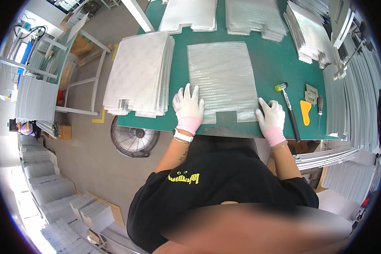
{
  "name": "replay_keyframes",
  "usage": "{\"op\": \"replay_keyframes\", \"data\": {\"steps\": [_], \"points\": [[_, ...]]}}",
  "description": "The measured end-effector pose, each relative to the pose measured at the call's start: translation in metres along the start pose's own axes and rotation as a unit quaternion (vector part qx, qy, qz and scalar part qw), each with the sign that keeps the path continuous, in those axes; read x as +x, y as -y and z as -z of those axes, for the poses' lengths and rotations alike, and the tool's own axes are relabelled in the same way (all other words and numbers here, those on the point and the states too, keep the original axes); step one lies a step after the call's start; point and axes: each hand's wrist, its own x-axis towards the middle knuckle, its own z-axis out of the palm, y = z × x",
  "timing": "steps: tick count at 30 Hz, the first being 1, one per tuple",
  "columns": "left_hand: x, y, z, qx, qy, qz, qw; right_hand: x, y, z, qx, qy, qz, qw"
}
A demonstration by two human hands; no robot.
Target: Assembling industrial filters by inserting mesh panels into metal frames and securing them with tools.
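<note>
A silvery mesh sheet (224, 76) with a notch in its near edge lies flat on the green tabletop (266, 63) in front of me. My left hand (188, 105), in a white glove with a pink cuff, rests with spread fingers on the sheet's near left edge. At the near right edge is my right hand (271, 118), gloved the same way; its thumb and fingers are apart and touch the sheet's side. Neither hand is closed round anything. Beside my left hand stands a thick stack of similar mesh sheets (137, 72).
Right of my right hand lie a mallet (288, 108), a yellow scraper (305, 112), a screwdriver (320, 105) and a small metal plate (311, 94). More mesh stacks (188, 15) sit along the far side. A floor fan (135, 135) stands below the table's left corner.
</note>
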Motion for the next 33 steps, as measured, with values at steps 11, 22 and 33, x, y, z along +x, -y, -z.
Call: {"op": "replay_keyframes", "data": {"steps": [11, 22, 33], "points": [[0.01, 0.006, -0.001, -0.122, -0.012, -0.021, 0.992, 0.028, -0.003, -0.025, 0.114, 0.055, 0.064, 0.99], [0.013, 0.0, 0.009, -0.053, 0.039, -0.01, 0.998, 0.038, 0.006, -0.012, 0.083, 0.075, 0.034, 0.993], [0.024, 0.008, 0.022, -0.107, 0.056, -0.036, 0.992, 0.317, 0.112, -0.04, 0.168, 0.016, 0.115, 0.979]]}}
